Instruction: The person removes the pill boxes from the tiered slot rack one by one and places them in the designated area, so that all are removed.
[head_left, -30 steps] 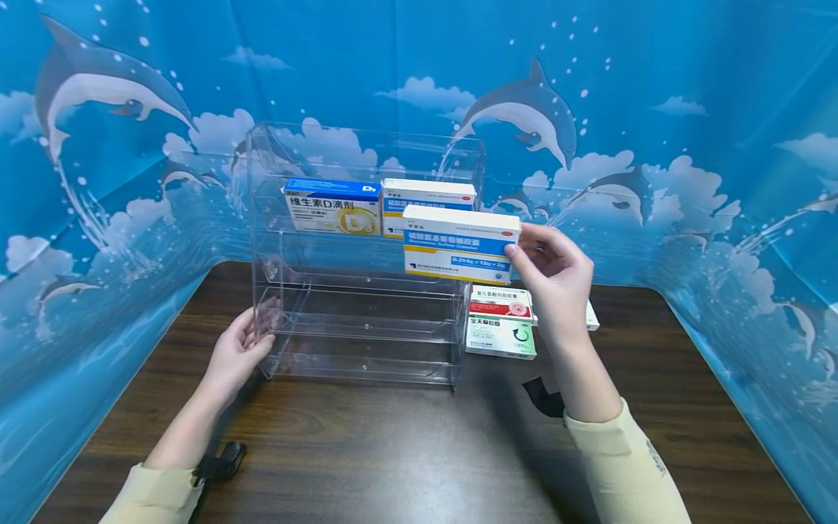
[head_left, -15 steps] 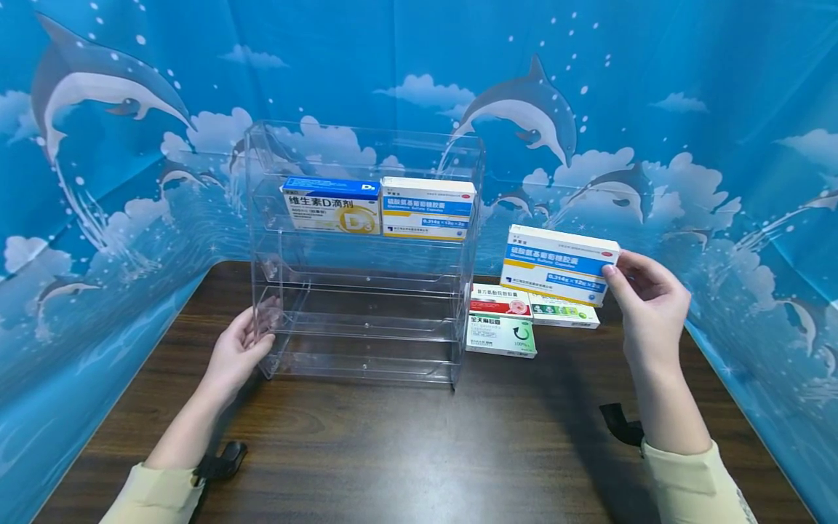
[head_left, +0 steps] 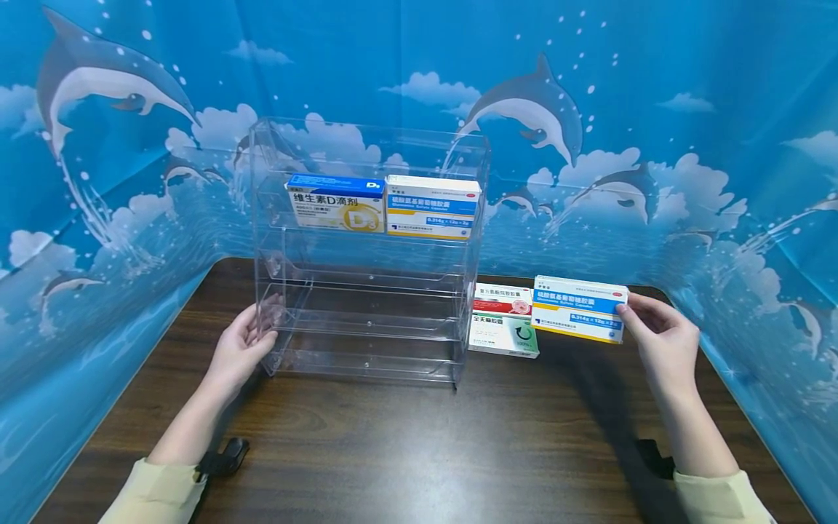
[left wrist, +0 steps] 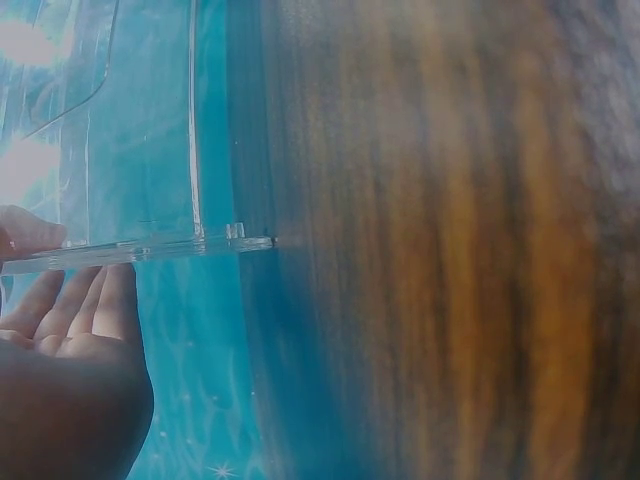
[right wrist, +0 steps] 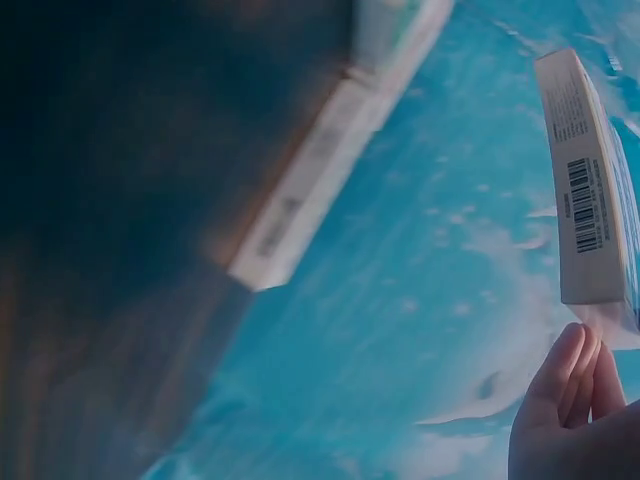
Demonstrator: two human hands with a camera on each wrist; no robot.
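Note:
My right hand pinches a blue-and-white medicine box by its right end, out to the right of the clear rack. In the right wrist view the box shows its barcode side above the fingertips. My left hand grips the left side panel of the clear plastic display rack; in the left wrist view the thumb lies on one face of the panel and the fingers on the other. On an upper tier stand a vitamin D box and a matching blue-and-white box.
Right of the rack, a red-and-white box and a green-and-white box lie on the dark wooden table. Behind it all hangs a blue dolphin-print curtain.
My right hand has carried the blue-and-white box away from the rack's front, rightward and down. It now covers the green-and-white box seen farther right half a second ago. The left hand stays put.

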